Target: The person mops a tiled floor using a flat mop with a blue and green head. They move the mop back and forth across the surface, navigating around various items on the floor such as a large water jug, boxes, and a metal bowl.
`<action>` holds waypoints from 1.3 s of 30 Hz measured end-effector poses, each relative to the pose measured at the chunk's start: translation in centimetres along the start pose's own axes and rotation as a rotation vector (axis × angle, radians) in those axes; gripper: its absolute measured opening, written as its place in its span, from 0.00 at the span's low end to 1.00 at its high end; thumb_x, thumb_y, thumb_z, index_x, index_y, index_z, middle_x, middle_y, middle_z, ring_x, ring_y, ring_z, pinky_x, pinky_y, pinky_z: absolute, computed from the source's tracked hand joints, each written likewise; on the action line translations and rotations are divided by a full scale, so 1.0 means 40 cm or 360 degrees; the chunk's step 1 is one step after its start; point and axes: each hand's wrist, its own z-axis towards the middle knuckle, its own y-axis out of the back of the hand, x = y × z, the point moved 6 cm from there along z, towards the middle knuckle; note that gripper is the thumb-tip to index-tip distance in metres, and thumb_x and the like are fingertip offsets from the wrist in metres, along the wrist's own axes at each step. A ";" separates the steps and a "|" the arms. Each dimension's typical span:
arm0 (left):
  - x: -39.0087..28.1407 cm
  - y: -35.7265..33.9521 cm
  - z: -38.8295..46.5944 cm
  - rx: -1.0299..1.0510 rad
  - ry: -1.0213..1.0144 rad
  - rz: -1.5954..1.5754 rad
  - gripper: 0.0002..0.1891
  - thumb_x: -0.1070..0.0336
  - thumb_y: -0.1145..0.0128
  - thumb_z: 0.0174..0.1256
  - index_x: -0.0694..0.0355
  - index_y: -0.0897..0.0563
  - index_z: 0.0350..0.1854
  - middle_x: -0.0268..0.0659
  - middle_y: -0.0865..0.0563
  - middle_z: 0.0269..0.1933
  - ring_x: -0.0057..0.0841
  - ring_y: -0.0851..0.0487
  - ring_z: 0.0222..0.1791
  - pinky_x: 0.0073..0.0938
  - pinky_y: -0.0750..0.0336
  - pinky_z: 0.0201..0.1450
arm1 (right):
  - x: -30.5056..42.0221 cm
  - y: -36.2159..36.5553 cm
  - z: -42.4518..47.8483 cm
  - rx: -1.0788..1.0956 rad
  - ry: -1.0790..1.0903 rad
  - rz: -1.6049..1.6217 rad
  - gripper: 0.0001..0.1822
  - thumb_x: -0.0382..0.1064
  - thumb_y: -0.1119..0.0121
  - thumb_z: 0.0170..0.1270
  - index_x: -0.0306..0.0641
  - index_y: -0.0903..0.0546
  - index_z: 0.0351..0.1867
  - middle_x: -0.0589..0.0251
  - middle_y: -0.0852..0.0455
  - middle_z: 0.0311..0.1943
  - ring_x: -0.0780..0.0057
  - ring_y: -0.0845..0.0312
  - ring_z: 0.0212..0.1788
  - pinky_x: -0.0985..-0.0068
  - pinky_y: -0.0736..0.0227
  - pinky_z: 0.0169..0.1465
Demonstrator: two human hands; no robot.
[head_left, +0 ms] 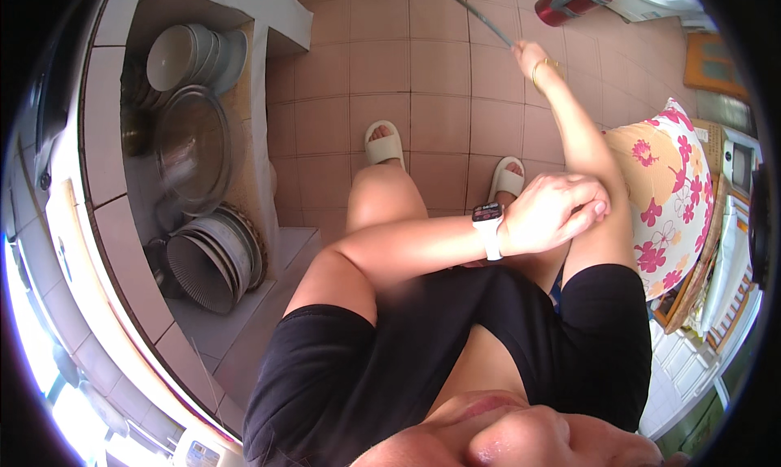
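My right hand [529, 58] is stretched out ahead and grips one end of a thin grey pole [476, 14]. From there the pole slants up and left over the tiled floor, and its far end is beyond the top of the view. A gold bracelet [537, 75] circles the right wrist. Across my body, my left hand [552, 214] rests on the right arm near the elbow, with its fingers curled and nothing seen in them. A smartwatch with a white strap [492, 241] is on the left wrist.
At left, a tiled shelf [261, 162] holds stacked bowls [174, 58], a clear round lid [195, 143] and nested plates [213, 259]. A shiny red cylinder [555, 9] with a grey handle stands ahead right, near a white appliance [656, 3]. A floral cushion [683, 204] is beside my right arm.
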 end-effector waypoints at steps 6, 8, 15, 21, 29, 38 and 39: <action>0.001 0.013 -0.012 -0.0095 -0.0115 0.0034 0.07 0.66 0.45 0.73 0.61 0.18 0.37 0.37 0.14 0.33 0.38 0.14 0.35 0.37 0.20 0.39 | -0.079 0.162 -0.278 -0.0097 0.0380 0.0155 0.19 0.44 0.46 0.77 0.37 0.20 0.62 0.46 0.14 0.53 0.51 0.18 0.57 0.67 0.26 0.60; 0.000 0.014 -0.020 -0.0114 -0.0106 0.0043 0.06 0.65 0.45 0.72 0.61 0.18 0.37 0.38 0.14 0.34 0.40 0.14 0.35 0.37 0.20 0.39 | -0.147 0.207 -0.479 0.0077 0.0199 0.0428 0.17 0.40 0.45 0.77 0.37 0.20 0.62 0.48 0.13 0.48 0.60 0.16 0.53 0.68 0.27 0.59; -0.025 -0.018 -0.064 0.0014 -0.0099 -0.0023 0.05 0.66 0.44 0.71 0.61 0.19 0.38 0.40 0.15 0.34 0.42 0.15 0.36 0.38 0.21 0.38 | -0.354 0.292 -1.082 0.0344 -0.0155 0.0114 0.18 0.41 0.43 0.74 0.33 0.19 0.59 0.45 0.13 0.34 0.62 0.13 0.37 0.66 0.22 0.43; -0.042 -0.026 -0.080 0.0040 -0.0226 0.0025 0.04 0.67 0.44 0.70 0.61 0.19 0.37 0.38 0.15 0.33 0.40 0.15 0.35 0.38 0.21 0.38 | -0.382 0.292 -1.070 0.0542 -0.0333 -0.0276 0.16 0.40 0.42 0.72 0.40 0.17 0.57 0.40 0.13 0.39 0.41 0.14 0.43 0.60 0.22 0.44; -0.007 0.001 -0.060 -0.0047 -0.0141 0.0129 0.05 0.66 0.43 0.70 0.60 0.20 0.36 0.40 0.17 0.33 0.44 0.17 0.34 0.41 0.22 0.36 | -0.252 0.102 -0.485 0.0333 0.0028 -0.0434 0.14 0.44 0.45 0.75 0.34 0.18 0.44 0.42 0.19 0.30 0.58 0.26 0.30 0.62 0.28 0.38; -0.026 -0.003 -0.022 -0.0287 -0.0314 0.0105 0.05 0.64 0.42 0.69 0.59 0.20 0.35 0.38 0.17 0.33 0.41 0.16 0.35 0.41 0.22 0.36 | 0.141 0.075 -0.039 0.0000 -0.0015 -0.0090 0.22 0.53 0.49 0.77 0.39 0.16 0.55 0.43 0.14 0.51 0.47 0.18 0.56 0.59 0.26 0.57; -0.033 0.004 -0.021 -0.0310 -0.0313 0.0095 0.05 0.64 0.42 0.68 0.59 0.20 0.35 0.38 0.17 0.33 0.41 0.16 0.35 0.41 0.22 0.36 | 0.157 0.118 -0.070 -0.0020 0.0141 -0.0091 0.22 0.53 0.49 0.77 0.37 0.16 0.53 0.44 0.13 0.49 0.50 0.16 0.52 0.62 0.26 0.55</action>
